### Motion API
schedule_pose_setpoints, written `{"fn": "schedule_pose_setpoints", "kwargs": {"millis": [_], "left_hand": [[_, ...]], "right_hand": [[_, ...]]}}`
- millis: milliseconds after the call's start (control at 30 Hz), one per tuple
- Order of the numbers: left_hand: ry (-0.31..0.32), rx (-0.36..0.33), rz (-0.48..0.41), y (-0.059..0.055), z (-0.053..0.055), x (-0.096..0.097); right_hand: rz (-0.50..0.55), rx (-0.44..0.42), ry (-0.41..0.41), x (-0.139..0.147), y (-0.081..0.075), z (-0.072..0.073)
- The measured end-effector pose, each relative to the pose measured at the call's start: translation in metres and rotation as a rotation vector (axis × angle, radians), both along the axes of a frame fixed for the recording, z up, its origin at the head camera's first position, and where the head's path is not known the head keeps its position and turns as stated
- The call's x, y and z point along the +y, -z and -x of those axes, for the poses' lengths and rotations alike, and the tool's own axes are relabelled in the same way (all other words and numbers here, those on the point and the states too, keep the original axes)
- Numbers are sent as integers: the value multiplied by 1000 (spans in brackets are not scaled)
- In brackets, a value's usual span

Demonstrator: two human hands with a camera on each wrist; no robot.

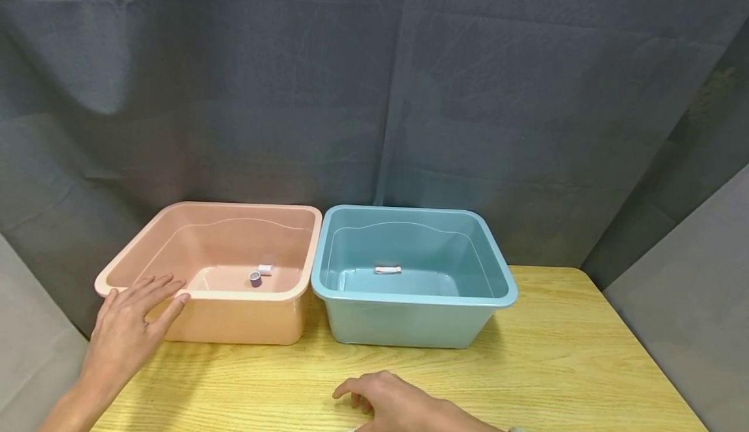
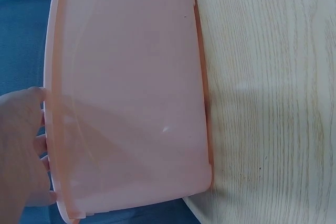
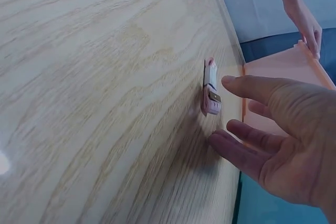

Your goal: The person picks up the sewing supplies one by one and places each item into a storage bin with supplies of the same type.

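My left hand (image 1: 130, 320) is at the near-left rim of the peach bin (image 1: 234, 318), its fingers spread and fairly straight across the edge. In the left wrist view, the fingertips are right at that rim. Low over the table, in front of the blue bin (image 1: 409, 321), is my right hand (image 1: 404, 401). Its thumb and fingers stand apart with nothing between them. Just ahead of those fingertips, a folded pink tape measure (image 3: 211, 95) with a metal end lies on the wood, seen in the right wrist view.
Inside the peach bin lie a small white cylinder (image 1: 266, 269) and a purple-sided one with a pale end (image 1: 255, 279). A small white folded strip (image 1: 387, 270) lies in the blue bin. The bins stand side by side on the wooden table (image 1: 562, 354), before a dark curtain (image 1: 468, 107).
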State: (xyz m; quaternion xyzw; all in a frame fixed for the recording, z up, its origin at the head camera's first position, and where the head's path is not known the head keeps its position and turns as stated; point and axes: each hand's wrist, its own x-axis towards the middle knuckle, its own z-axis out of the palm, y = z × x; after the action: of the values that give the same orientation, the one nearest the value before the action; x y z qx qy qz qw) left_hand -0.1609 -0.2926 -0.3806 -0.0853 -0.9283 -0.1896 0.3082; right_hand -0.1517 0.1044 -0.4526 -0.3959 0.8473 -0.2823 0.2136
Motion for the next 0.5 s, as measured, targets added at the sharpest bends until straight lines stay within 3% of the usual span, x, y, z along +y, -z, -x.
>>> {"fn": "schedule_pose_setpoints", "kwargs": {"millis": [133,500], "left_hand": [[0,13,10,0,0,1],[-1,11,10,-1,0,1]], "right_hand": [[1,66,-44,-6,2,0],[-46,83,-100,-21,1,-5]]}}
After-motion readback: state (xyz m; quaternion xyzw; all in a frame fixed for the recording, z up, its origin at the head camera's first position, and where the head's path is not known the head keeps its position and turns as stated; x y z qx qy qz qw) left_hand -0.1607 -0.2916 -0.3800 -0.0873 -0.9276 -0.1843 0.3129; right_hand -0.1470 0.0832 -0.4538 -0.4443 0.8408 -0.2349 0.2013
